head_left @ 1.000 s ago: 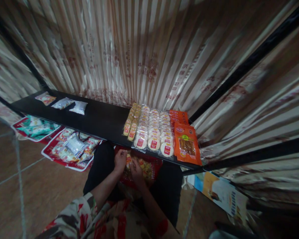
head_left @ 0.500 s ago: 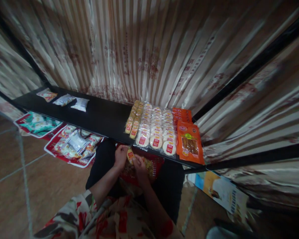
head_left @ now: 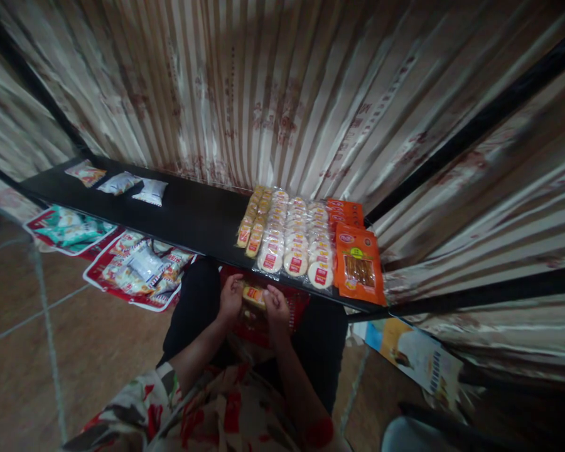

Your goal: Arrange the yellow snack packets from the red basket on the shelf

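Between my hands, above my lap, is a small yellow snack packet (head_left: 254,295) with a red and orange label, lying level. My left hand (head_left: 231,301) is closed at its left end, and my right hand (head_left: 277,309) pinches its right end. Beneath lies a red snack bag (head_left: 252,333), partly hidden by hands and packet. Just beyond, on the black shelf (head_left: 193,223), stand two rows of similar yellow packets (head_left: 254,220). Beside them are three rows of round white wrapped crackers (head_left: 295,263).
Orange snack bags (head_left: 360,263) fill the shelf's right end; white packets (head_left: 151,191) and a mixed-colour packet (head_left: 85,174) lie at its left. Below left are an open bag of snacks (head_left: 144,270) and green packets (head_left: 70,227). Black frame bars (head_left: 475,292) and a draped sheet (head_left: 273,88) surround the shelf.
The yellow packet has turned from a slanted, nearly upright position to lying level. My right hand has moved a little to the right and up.
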A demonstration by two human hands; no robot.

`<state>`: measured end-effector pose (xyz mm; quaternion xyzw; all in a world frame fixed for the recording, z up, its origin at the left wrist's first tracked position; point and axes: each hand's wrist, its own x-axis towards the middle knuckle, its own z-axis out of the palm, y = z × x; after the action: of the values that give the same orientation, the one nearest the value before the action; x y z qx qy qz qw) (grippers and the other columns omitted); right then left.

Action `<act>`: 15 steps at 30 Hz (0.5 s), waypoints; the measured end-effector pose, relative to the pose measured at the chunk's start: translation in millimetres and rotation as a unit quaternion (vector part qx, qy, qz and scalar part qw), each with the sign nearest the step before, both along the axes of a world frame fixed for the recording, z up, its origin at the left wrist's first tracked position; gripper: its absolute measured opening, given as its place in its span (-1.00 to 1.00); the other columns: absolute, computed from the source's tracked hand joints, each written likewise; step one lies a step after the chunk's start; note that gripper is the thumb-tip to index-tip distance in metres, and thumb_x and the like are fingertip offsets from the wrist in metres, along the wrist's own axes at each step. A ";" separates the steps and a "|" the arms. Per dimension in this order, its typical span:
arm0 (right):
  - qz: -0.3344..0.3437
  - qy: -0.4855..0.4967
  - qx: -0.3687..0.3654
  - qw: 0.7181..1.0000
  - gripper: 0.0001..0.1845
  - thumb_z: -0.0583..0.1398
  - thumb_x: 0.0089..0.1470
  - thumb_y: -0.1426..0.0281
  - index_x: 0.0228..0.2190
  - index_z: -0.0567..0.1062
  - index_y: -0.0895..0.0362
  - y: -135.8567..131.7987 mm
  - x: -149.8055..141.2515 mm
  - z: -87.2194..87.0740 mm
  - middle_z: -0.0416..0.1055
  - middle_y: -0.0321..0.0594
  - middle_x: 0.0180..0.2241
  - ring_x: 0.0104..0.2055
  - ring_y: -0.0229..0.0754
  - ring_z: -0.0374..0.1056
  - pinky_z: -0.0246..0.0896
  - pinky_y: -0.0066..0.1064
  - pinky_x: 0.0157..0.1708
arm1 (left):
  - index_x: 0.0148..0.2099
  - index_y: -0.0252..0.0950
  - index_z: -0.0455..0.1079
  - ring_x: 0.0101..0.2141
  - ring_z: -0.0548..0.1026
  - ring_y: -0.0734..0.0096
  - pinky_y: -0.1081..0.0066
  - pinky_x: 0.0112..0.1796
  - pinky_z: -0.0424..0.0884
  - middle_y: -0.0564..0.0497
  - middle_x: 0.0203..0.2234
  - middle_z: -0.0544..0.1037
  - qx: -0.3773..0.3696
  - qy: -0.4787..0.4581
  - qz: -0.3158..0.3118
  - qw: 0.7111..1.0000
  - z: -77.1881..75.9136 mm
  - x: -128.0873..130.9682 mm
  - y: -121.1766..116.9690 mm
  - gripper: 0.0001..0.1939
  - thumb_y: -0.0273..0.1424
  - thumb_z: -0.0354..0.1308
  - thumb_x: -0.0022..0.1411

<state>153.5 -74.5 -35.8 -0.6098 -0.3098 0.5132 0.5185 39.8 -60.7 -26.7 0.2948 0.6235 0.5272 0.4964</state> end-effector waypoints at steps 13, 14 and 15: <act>-0.002 0.052 0.019 0.998 -0.50 0.31 -0.25 0.06 -0.32 0.46 0.15 15.6 10.4 11.5 0.53 -0.19 -0.41 -0.44 -0.19 0.42 0.33 -0.40 -0.44 | -0.49 -0.30 0.43 -0.37 0.45 0.38 0.40 -0.26 0.36 0.02 -0.48 0.52 -0.039 0.019 -0.106 0.993 7.0 -0.9 -3.0 -0.82 -0.47 -0.01 -0.08; -0.001 0.056 0.018 0.998 -0.51 0.32 -0.25 0.07 -0.33 0.46 0.15 17.6 10.7 17.0 0.53 -0.20 -0.43 -0.46 -0.20 0.41 0.31 -0.42 -0.47 | -0.48 -0.30 0.43 -0.37 0.45 0.38 0.40 -0.26 0.35 0.03 -0.48 0.52 -0.034 0.013 -0.115 0.993 9.9 -0.9 -2.6 -0.83 -0.43 0.01 -0.06; -0.001 0.058 0.018 0.998 -0.51 0.32 -0.26 0.07 -0.34 0.46 0.15 19.3 11.0 22.7 0.52 -0.21 -0.44 -0.48 -0.22 0.40 0.29 -0.44 -0.50 | -0.47 -0.30 0.43 -0.37 0.45 0.37 0.39 -0.26 0.35 0.03 -0.48 0.52 -0.027 0.007 -0.123 0.992 12.5 -0.9 -2.3 -0.84 -0.39 0.03 -0.05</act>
<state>164.5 -55.2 -13.2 -0.5699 -0.2877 0.5419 0.5466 39.0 -63.0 -14.3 0.3596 0.6000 0.4429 0.5608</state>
